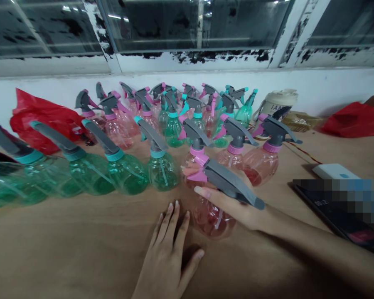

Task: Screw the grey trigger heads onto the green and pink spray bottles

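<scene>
A pink spray bottle (212,216) with a grey trigger head and pink nozzle stands on the wooden table (81,245) in front of me. My right hand (233,203) is wrapped round its neck, just under the grey head. My left hand (168,253) lies flat on the table beside the bottle's base, fingers stretched out, holding nothing. Behind stand rows of similar bottles: a green one (162,168) and a pink one (262,162) are among the nearest.
Several more green and pink spray bottles fill the back of the table up to the white wall. Red plastic bags lie at far left (43,118) and far right (355,120). A white box (333,171) and a dark tablet (339,216) sit at right.
</scene>
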The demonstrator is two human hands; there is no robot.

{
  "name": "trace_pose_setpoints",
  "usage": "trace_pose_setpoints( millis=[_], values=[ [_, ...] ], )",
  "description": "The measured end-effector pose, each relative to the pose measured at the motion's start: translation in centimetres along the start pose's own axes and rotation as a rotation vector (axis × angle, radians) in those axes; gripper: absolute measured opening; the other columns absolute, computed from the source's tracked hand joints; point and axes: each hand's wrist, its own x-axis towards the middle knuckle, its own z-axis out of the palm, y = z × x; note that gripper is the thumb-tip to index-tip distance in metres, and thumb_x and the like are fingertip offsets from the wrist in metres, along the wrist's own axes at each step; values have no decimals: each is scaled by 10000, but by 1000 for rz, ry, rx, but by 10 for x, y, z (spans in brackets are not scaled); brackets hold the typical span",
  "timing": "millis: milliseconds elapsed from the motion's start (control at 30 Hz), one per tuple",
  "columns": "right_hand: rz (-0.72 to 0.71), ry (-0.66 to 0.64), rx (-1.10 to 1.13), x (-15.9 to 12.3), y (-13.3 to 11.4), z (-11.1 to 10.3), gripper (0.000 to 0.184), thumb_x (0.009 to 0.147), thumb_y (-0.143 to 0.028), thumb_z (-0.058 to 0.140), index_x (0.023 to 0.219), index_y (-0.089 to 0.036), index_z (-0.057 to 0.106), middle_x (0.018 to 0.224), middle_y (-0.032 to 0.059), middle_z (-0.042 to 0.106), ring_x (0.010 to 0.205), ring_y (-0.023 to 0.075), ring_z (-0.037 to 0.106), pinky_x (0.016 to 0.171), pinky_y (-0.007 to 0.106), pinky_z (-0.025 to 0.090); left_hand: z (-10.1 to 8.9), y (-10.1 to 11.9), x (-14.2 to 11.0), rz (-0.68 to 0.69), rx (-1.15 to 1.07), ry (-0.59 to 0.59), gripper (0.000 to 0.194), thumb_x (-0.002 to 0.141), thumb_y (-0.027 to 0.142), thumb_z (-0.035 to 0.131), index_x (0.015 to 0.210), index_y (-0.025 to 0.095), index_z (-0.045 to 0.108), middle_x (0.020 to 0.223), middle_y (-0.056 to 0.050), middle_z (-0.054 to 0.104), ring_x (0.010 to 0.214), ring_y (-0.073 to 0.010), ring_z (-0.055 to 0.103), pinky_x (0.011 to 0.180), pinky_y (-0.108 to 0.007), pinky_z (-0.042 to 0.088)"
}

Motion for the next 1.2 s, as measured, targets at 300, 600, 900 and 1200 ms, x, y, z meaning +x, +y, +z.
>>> trace_pose_setpoints(
  millis=[300,600,900,1200],
  values=[
    [51,-8,-13,1,0,0,142,876,-330,592,924,-211,652,834,5,669,711,145,627,633,285,502,4,0,-2,-12,16,-27,604,908,417,510,1403,92,392,1487,-190,363,1351,-325,355,994,-465,444],
    [4,56,-41,4,0,1,125,839,-341,615,811,-219,625,724,-20,622,637,131,596,607,279,487,2,0,0,-3,27,-23,605,906,424,509,1396,88,398,1471,-195,388,1346,-327,366,988,-463,450],
    [63,-11,-84,2,-1,-3,408,713,-461,725,1052,-238,679,796,9,682,632,185,617,597,315,519,3,-1,-3,-21,-21,-15,633,920,438,481,1439,106,333,1489,-179,365,1352,-329,357,1014,-472,425],
    [160,-66,-67,-5,-6,-13,766,572,-467,827,1256,-241,566,944,1,681,634,158,617,600,303,505,3,-1,-4,-42,-28,-36,613,932,438,456,1442,119,334,1490,-167,369,1344,-323,373,1019,-479,413]
  ],
)
